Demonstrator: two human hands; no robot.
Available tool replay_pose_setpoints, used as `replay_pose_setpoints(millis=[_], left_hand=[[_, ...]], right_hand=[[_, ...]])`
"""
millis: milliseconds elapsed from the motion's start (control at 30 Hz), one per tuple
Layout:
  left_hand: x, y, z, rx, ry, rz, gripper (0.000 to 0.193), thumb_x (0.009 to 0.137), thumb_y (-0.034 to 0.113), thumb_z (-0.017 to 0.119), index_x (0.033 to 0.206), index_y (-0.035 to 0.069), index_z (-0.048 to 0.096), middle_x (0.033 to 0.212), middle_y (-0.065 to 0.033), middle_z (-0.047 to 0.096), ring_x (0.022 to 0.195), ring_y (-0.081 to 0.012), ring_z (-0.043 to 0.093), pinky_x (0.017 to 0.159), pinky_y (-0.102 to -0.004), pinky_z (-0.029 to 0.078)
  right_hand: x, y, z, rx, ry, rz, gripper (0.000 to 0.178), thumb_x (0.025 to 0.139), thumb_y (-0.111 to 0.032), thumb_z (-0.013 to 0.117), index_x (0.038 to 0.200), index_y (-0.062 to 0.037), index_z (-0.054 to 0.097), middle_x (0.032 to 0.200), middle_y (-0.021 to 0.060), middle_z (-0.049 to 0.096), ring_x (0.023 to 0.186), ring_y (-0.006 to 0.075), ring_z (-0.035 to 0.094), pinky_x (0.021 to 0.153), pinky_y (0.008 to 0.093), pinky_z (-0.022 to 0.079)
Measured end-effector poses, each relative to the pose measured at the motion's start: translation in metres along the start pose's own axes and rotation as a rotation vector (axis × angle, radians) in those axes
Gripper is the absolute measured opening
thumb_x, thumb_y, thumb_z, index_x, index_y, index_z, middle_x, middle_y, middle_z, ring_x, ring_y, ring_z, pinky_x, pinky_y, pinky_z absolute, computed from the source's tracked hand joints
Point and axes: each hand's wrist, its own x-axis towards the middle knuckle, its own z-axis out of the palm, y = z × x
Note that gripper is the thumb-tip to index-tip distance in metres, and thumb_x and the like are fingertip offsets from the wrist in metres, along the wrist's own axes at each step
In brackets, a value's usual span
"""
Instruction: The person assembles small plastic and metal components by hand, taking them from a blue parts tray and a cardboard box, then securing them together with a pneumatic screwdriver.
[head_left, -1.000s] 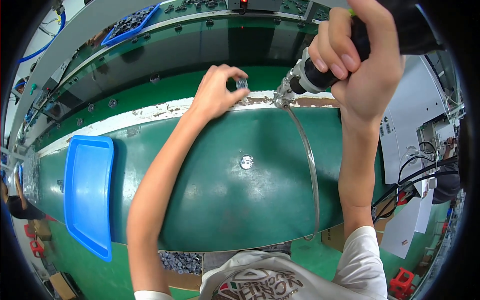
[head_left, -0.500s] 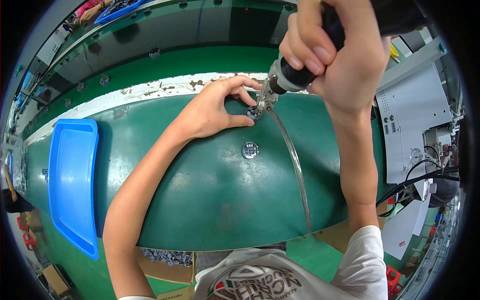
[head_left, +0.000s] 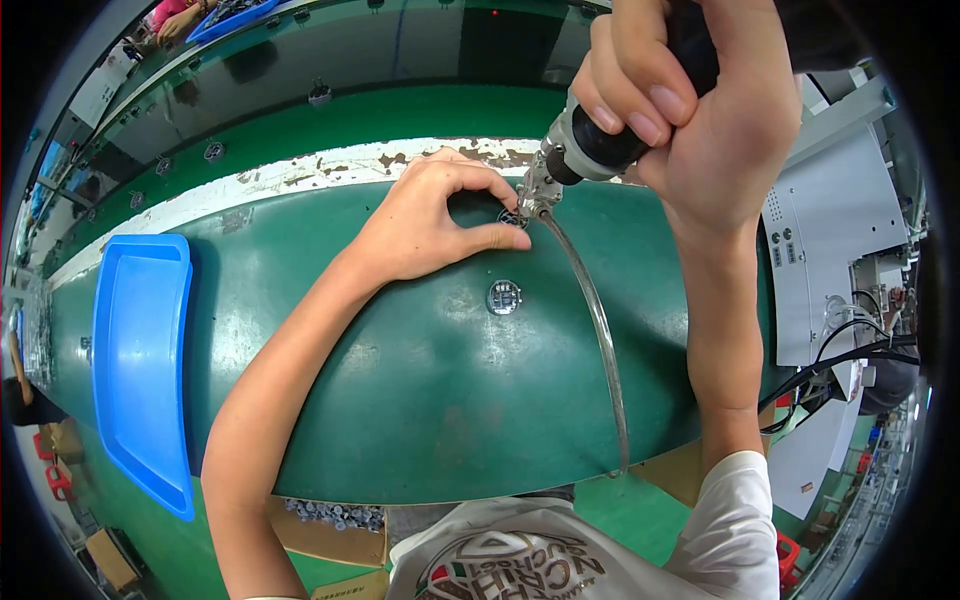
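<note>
Round electronic component, partly hidden by the tool nose: located at the far part of the green bench mat, near its pale worn edge. Clock centred on the second round component, which lies loose on the mat; held piece at 12 o'clock. Left hand, between 10 and 11: thumb and forefinger curled to a pinch, gripping the held piece from either side. Right hand, at 2: fingers wrapped firmly around the black body of a powered screwdriver, tilted, its metal nose brought down at the held piece; whether the tip touches cannot be told. Clear hose runs from the nose, past 3, to the near mat edge at 5. Blue tray between 8 and 9. Carton with small grey parts at 7, below bench level. Conveyor belt at 10 to 11, several small parts spaced along it. Grey machine cabinet near 3.
</note>
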Motion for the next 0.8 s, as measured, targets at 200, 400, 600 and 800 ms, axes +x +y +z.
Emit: replay_pose_setpoints(millis=[200,400,600,800], left_hand=[[0.001,0.004,0.003,-0.034,0.054,-0.060,0.023,0.079,0.019,0.085,0.095,0.005,0.075,0.092,-0.0083,0.073,0.090,-0.0262,0.061,0.088,-0.0388,0.049],[0.001,0.001,0.005,-0.024,0.076,-0.028,0.017,0.079,0.017,0.083,0.087,0.005,0.074,0.089,-0.0078,0.074,0.088,-0.0258,0.061,0.088,-0.0391,0.049],[-0.006,-0.001,0.006,0.141,0.094,0.129,0.013,0.079,0.011,0.084,0.083,0.003,0.074,0.099,-0.0050,0.075,0.097,-0.0251,0.065,0.088,-0.0392,0.053],[-0.007,0.002,0.013,0.388,0.236,0.246,0.010,0.078,0.015,0.081,0.082,0.008,0.075,0.082,-0.0036,0.072,0.086,-0.0251,0.064,0.081,-0.0389,0.052]], right_hand=[[0.010,0.027,-0.021,0.270,-0.268,-0.127,0.027,0.097,-0.022,0.060,0.080,-0.0013,0.056,0.043,-0.0019,0.040,0.030,0.0086,0.031,0.033,0.0253,0.031],[0.000,-0.004,-0.014,0.065,-0.118,-0.012,0.028,0.099,-0.023,0.057,0.078,-0.0038,0.053,0.043,-0.0022,0.037,0.031,0.0094,0.030,0.034,0.0261,0.031],[0.000,0.018,-0.027,-0.176,-0.003,-0.350,0.030,0.110,-0.033,0.042,0.105,-0.0071,0.056,0.046,-0.0046,0.033,0.033,0.0062,0.030,0.036,0.0222,0.034],[0.003,0.010,-0.030,-0.025,-0.074,-0.233,0.038,0.111,-0.036,0.039,0.092,-0.0103,0.060,0.046,-0.0052,0.034,0.033,0.0053,0.032,0.036,0.0207,0.036]])
